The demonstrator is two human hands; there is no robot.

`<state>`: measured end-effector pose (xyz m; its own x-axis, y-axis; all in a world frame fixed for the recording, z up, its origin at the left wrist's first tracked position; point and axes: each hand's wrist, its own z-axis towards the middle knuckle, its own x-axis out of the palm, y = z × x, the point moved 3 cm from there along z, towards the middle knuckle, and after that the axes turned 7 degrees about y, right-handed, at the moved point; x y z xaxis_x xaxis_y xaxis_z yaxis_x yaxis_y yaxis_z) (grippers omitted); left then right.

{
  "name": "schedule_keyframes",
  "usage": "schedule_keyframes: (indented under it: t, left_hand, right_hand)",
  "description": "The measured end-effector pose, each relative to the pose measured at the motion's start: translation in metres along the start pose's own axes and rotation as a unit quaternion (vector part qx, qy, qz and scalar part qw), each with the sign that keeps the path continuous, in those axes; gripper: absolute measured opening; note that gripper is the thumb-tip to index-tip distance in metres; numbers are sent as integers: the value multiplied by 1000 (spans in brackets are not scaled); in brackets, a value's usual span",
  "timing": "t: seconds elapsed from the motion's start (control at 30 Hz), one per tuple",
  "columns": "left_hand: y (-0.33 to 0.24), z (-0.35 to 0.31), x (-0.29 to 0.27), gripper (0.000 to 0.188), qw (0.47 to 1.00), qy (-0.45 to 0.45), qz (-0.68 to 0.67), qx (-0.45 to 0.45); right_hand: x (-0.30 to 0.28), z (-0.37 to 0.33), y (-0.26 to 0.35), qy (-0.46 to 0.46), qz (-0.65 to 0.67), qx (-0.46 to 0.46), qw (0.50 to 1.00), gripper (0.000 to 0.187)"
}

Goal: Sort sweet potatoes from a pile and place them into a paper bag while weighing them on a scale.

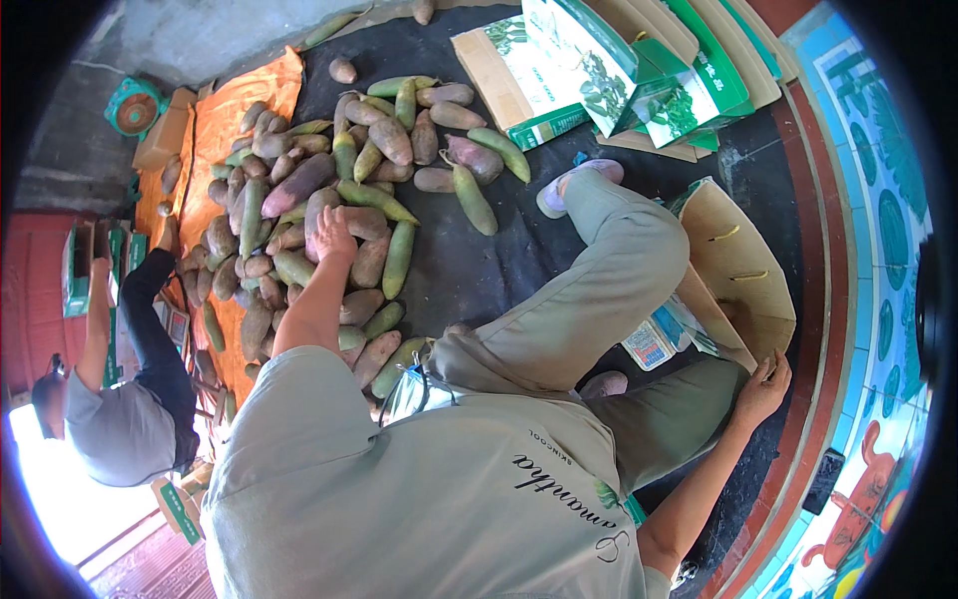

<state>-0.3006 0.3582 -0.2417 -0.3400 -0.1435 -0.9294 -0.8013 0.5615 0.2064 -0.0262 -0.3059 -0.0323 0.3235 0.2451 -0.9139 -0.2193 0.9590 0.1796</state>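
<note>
My left hand is in the pile of radishes, its fingers curved over one brownish radish. The grip is partly hidden beneath the hand. Around it lie long radishes in green, brown and purple, such as a pale green radish and a purple radish. Over on the right, my right hand is closed on the near rim of an open cardboard box. The box stands tilted beside my bent leg, with two yellowish strips on its inner wall.
Flattened green-and-white cartons are stacked at the far right. A keypad panel, perhaps a scale's, lies between my legs. An orange sheet lies under the pile's left side. Another person sits at far left, holding a green box.
</note>
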Motion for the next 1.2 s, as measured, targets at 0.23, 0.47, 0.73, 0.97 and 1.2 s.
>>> schedule_keyframes:
  t: [0.23,0.47,0.73,0.97,1.2]
  left_hand:
    - [-14,22,-7,55,981,116,-138,-71]
    - [-11,24,-4,37,991,61,-46,-113]
    - [-49,15,-12,52,983,167,60,-37]
    - [-63,1,-14,60,988,154,13,-21]
    - [-70,11,2,55,960,221,-169,30]
  right_hand:
    - [2,-8,1,14,-16,33,999,23]
    - [3,-3,13,31,10,63,997,21]
    - [2,-4,22,-1,-13,25,1000,15]
    - [-7,-6,23,-20,1,35,999,14]
    - [-6,-1,24,-22,3,38,999,13]
